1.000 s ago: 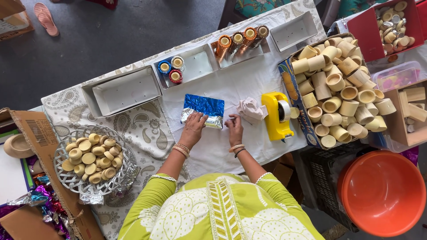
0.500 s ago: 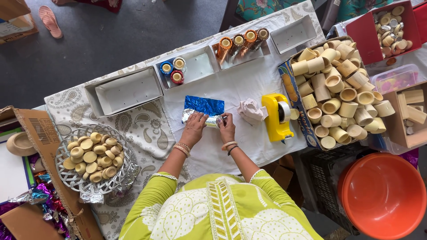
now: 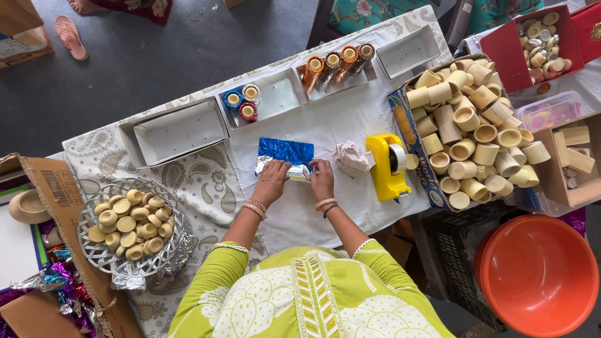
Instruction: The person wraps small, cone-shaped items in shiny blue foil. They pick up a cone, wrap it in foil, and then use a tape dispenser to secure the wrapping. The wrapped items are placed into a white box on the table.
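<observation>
At the far left edge we see a cardboard box (image 3: pixel 47 188), and just right of it, in the lower left, a silver basket (image 3: pixel 94 253) heaped with small pale cups (image 3: pixel 125 224). Above it, an open white tray (image 3: pixel 178 131) lies on the table (image 3: pixel 206 181), which wears a paisley cloth. Further right, a second tray (image 3: pixel 282 94) carries three foil-wrapped cups (image 3: pixel 242 103).

In the middle of the frame lies the blue foil (image 3: pixel 287 152), its near edge rolled up into a silver-backed fold. Our left hand (image 3: pixel 272 183) has its grip closed over the left end of that roll, fingers curled down on it. Our right hand (image 3: pixel 322 178) presses on the right end, its grip likewise closed on the foil. The two hands sit close together, with the roll showing between them.

Just right of the right hand lies a crumpled cloth (image 3: pixel 352 156), then a yellow tape dispenser (image 3: pixel 387 166). Beyond that a box of pale cups (image 3: pixel 476 131) fills the upper right. An orange tub (image 3: pixel 538 275) sits in the lower right corner.
</observation>
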